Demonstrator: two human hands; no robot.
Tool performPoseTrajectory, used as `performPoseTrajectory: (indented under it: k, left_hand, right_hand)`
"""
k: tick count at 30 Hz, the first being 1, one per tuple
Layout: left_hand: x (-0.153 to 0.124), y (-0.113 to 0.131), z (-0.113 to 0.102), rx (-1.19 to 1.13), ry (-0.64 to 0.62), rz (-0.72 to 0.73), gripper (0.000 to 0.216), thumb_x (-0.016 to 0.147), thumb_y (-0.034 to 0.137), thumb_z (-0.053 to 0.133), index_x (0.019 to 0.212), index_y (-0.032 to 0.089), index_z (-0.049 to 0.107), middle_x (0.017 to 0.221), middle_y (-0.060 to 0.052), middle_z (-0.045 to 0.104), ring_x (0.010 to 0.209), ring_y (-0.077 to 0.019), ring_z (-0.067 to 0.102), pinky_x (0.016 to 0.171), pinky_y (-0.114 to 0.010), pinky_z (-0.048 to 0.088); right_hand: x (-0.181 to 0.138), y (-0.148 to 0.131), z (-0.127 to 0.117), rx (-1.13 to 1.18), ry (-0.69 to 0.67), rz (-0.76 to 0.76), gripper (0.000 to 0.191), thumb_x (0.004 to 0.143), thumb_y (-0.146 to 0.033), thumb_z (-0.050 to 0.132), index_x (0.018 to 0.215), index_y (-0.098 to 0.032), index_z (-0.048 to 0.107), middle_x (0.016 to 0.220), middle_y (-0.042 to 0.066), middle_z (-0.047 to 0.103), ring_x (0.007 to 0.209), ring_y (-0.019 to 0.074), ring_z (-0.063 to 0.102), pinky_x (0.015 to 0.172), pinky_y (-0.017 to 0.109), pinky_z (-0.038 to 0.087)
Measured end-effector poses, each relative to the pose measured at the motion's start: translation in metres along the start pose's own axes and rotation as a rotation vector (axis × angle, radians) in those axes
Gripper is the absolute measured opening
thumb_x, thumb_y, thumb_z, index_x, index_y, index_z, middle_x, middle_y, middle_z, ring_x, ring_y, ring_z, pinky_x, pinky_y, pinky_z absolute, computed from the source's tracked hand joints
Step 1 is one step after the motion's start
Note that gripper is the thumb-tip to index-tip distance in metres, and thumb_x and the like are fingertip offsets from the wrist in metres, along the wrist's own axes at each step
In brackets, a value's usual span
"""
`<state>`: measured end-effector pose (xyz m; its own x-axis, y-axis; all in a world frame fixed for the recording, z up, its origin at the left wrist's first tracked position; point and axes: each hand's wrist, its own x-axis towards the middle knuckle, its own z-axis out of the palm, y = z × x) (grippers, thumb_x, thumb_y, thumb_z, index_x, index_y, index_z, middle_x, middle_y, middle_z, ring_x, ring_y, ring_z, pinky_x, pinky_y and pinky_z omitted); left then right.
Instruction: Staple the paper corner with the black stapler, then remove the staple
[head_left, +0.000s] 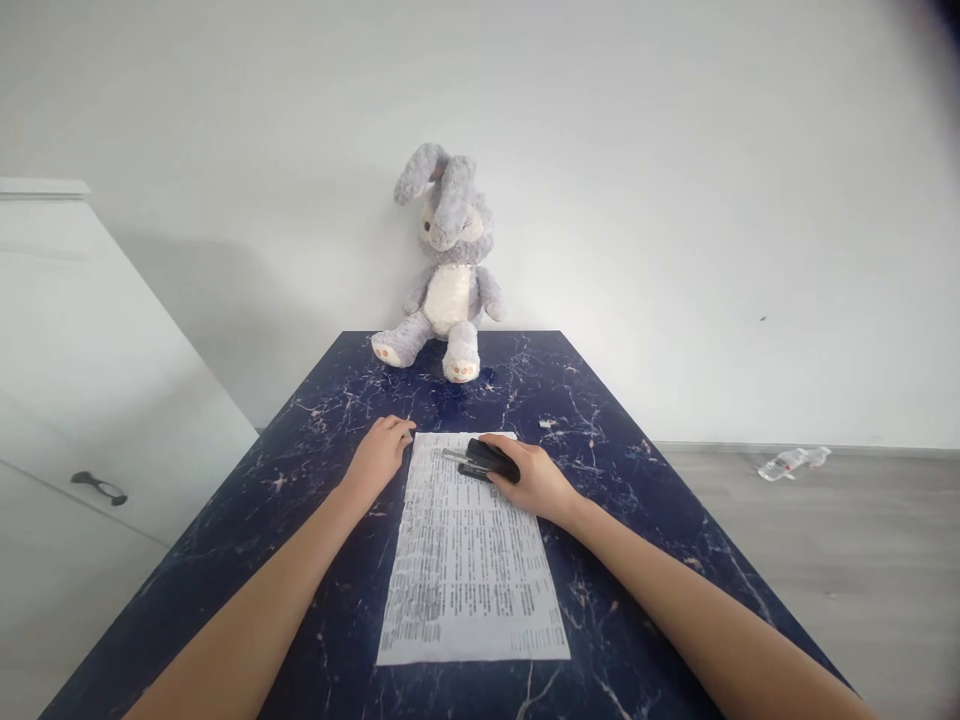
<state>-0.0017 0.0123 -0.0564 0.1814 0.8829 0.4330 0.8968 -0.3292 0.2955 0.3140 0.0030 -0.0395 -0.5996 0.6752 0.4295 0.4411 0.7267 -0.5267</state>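
Note:
A black stapler (491, 458) lies in the grip of my right hand (538, 482), its fingers wrapped round the back part. Its jaws are spread apart and a thin metal strip sticks out to the left, over the upper part of a printed sheet of paper (480, 590). My left hand (381, 452) is low over the table beside the sheet's upper left corner. Its fingers are bent together, and what is between the fingertips, if anything, is too small to make out.
A small whitish piece (546, 424) lies right of the sheet's far edge. The grey plush rabbit (450, 290) sits at the far end of the dark blue marbled table (600, 610). A white cabinet (90, 360) stands left; clear plastic (793, 462) lies on the floor at right.

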Motion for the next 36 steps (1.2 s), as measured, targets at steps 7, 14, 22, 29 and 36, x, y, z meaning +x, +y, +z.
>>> performPoseTrajectory:
  k: [7,14,22,29,36]
  left_hand:
    - [-0.011,0.048,-0.013,-0.308,0.087,0.158,0.020,0.106,0.031,0.050,0.108,0.021,0.067,0.105,-0.006,0.058,0.096,-0.0187,0.061,0.088,-0.034,0.052]
    - [-0.019,0.070,-0.004,-0.220,-0.019,0.340,0.017,0.103,0.035,0.057,0.103,0.020,0.067,0.105,-0.006,0.066,0.098,-0.0216,0.061,0.089,-0.038,0.048]
    - [-0.020,0.064,0.004,-0.219,-0.065,0.326,0.021,0.101,0.037,0.060,0.096,0.021,0.072,0.103,-0.005,0.070,0.095,-0.0202,0.066,0.086,-0.036,0.049]
    - [-0.019,0.066,0.007,-0.252,-0.086,0.230,0.023,0.100,0.038,0.062,0.095,0.021,0.076,0.100,-0.004,0.071,0.089,-0.0192,0.067,0.084,-0.035,0.050]
    - [-0.018,0.068,0.003,-0.312,-0.141,0.208,0.022,0.099,0.037,0.063,0.093,0.022,0.077,0.099,-0.004,0.070,0.089,-0.0186,0.067,0.082,-0.033,0.052]
  right_hand:
    - [-0.001,0.007,0.005,0.013,0.031,0.003,0.050,0.088,-0.017,0.063,0.137,-0.026,0.055,0.125,0.008,0.071,0.107,0.0257,0.071,0.094,0.042,0.057]
    - [-0.005,0.005,0.010,0.117,0.073,-0.054,0.047,0.088,-0.020,0.066,0.134,-0.026,0.058,0.122,0.007,0.072,0.104,0.0242,0.072,0.090,0.039,0.058]
    - [-0.005,0.001,0.009,0.157,0.029,-0.053,0.047,0.087,-0.018,0.065,0.133,-0.025,0.060,0.122,0.007,0.073,0.106,0.0252,0.071,0.093,0.041,0.057]
    - [-0.003,0.001,0.006,0.196,0.017,-0.043,0.046,0.085,-0.016,0.067,0.130,-0.025,0.062,0.119,0.006,0.074,0.103,0.0243,0.072,0.089,0.039,0.057]
    - [-0.003,0.002,0.007,0.202,0.016,-0.043,0.047,0.084,-0.015,0.068,0.129,-0.025,0.063,0.120,0.006,0.074,0.104,0.0248,0.072,0.091,0.040,0.057]
